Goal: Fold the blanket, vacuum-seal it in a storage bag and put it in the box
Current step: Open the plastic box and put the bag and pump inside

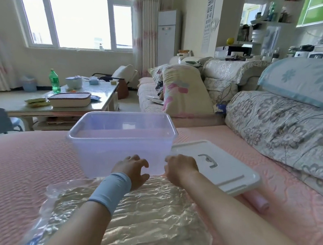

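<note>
Blanket, seen from the head camera, lies folded flat inside the clear storage bag. The plastic is crinkled tight against it, so the sealing looks done and the step in hand reads as the last one, getting the bundle into the box. The bag rests on the pink bed cover right in front of the person, its far edge touching or just short of the box's near wall. The box is translucent, open and looks empty. Its white lid lies just to the right, one corner propped on a pink cylinder. The left hand, with a pale blue wrist sleeve, hovers over the bag's far edge with fingers spread and half-curled, nothing plainly pinched between them. The right hand sits near the box's near right corner. Its fingers are hidden behind the back of the hand, so whether it grips anything cannot be told. The next move probably calls for both hands to take the stiff bag by its edges, lift it over the rim and lower it level, since its footprint looks close to the box opening. Readable writing is scarce: an eye chart on the far wall shows rows of E shapes, and the label on the green bottle is too small to read.
</note>
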`<state>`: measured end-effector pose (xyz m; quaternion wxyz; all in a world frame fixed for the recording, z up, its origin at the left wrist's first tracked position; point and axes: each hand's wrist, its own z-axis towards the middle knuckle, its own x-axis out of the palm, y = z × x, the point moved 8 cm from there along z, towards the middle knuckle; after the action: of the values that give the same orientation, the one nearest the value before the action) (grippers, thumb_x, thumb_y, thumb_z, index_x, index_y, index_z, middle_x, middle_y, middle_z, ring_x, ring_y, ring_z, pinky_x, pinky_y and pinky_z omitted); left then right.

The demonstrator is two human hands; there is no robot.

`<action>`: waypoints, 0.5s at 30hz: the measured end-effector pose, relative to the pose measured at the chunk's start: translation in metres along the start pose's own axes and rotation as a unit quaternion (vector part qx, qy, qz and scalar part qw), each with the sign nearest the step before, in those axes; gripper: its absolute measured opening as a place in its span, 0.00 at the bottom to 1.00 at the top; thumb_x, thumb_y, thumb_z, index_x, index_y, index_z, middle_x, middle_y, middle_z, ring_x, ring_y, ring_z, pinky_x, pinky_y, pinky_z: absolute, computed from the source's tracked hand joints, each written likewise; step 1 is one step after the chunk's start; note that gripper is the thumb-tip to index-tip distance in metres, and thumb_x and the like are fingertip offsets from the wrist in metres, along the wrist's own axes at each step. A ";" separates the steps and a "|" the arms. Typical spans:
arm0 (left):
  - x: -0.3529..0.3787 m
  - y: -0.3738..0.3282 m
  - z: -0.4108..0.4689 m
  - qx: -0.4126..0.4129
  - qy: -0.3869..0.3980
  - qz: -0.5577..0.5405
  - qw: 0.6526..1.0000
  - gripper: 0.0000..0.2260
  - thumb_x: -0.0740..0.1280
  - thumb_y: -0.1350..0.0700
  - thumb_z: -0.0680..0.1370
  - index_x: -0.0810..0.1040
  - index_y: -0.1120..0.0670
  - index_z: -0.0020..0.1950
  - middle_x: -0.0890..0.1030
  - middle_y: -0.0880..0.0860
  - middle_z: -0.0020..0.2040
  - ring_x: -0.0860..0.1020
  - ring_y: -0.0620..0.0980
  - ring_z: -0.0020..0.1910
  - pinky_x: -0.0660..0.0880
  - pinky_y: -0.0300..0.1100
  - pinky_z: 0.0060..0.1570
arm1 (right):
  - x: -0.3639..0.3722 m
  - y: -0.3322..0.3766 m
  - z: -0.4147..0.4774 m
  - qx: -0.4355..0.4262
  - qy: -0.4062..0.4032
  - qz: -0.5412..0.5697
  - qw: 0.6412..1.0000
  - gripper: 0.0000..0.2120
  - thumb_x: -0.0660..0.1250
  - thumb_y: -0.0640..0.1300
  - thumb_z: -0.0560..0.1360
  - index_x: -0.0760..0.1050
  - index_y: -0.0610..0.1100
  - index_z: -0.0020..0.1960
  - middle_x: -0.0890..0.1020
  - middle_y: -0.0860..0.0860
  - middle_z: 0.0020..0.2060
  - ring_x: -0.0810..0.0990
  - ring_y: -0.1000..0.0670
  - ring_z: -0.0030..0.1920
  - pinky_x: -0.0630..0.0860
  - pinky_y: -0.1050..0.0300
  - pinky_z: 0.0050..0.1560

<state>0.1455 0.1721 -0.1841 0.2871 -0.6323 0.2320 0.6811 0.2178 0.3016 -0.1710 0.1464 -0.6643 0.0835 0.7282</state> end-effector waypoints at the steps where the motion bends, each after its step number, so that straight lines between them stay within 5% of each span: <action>1: 0.012 0.015 -0.005 -0.038 0.058 0.006 0.998 0.23 0.61 0.36 0.76 0.67 0.40 0.70 0.68 0.48 0.71 0.68 0.53 0.69 0.67 0.50 0.66 | 0.006 0.012 -0.003 -0.018 0.031 0.057 0.998 0.21 0.57 0.55 0.82 0.69 0.50 0.72 0.76 0.46 0.68 0.75 0.42 0.67 0.74 0.48 0.62; 5: 0.049 0.042 -0.032 -0.085 0.225 -0.120 0.963 0.34 0.64 0.37 0.76 0.58 0.48 0.78 0.64 0.51 0.76 0.65 0.52 0.73 0.61 0.43 0.72 | 0.046 0.056 -0.017 -0.043 0.204 0.118 0.971 0.27 0.59 0.65 0.78 0.67 0.52 0.71 0.73 0.46 0.70 0.71 0.42 0.71 0.67 0.45 0.70; 7: 0.034 0.052 -0.031 -0.090 0.154 -0.175 0.968 0.31 0.68 0.43 0.76 0.64 0.52 0.76 0.69 0.52 0.73 0.68 0.51 0.71 0.62 0.42 0.71 | 0.036 0.060 -0.011 -0.036 0.157 0.104 0.981 0.24 0.60 0.63 0.76 0.73 0.52 0.67 0.77 0.46 0.66 0.75 0.43 0.67 0.71 0.45 0.66; 9: -0.001 0.068 -0.025 -0.092 0.012 -0.182 0.979 0.22 0.68 0.47 0.77 0.73 0.50 0.69 0.76 0.52 0.66 0.75 0.52 0.64 0.69 0.45 0.67 | 0.002 0.065 0.000 -0.065 -0.008 0.080 0.995 0.19 0.61 0.56 0.76 0.79 0.49 0.61 0.81 0.46 0.59 0.79 0.42 0.60 0.74 0.49 0.60; 12: -0.065 0.082 -0.028 -0.067 -0.220 -0.053 0.972 0.18 0.68 0.47 0.75 0.73 0.46 0.64 0.74 0.49 0.63 0.72 0.53 0.63 0.73 0.50 0.61 | -0.047 0.071 0.004 -0.105 -0.260 0.029 0.959 0.17 0.67 0.46 0.72 0.79 0.45 0.59 0.78 0.44 0.54 0.78 0.40 0.54 0.72 0.47 0.54; 15: -0.078 0.107 -0.023 -0.133 -0.236 0.023 0.962 0.30 0.68 0.41 0.73 0.62 0.42 0.73 0.60 0.52 0.74 0.59 0.57 0.72 0.65 0.56 0.66 | -0.041 0.066 0.026 -0.029 -0.188 0.042 0.981 0.35 0.66 0.49 0.72 0.59 0.52 0.77 0.63 0.41 0.72 0.63 0.37 0.72 0.60 0.35 0.68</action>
<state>0.0921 0.0707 -0.1134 0.2314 -0.4808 0.0795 0.8420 0.1753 0.2436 -0.1323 0.1094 -0.5154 0.0608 0.8477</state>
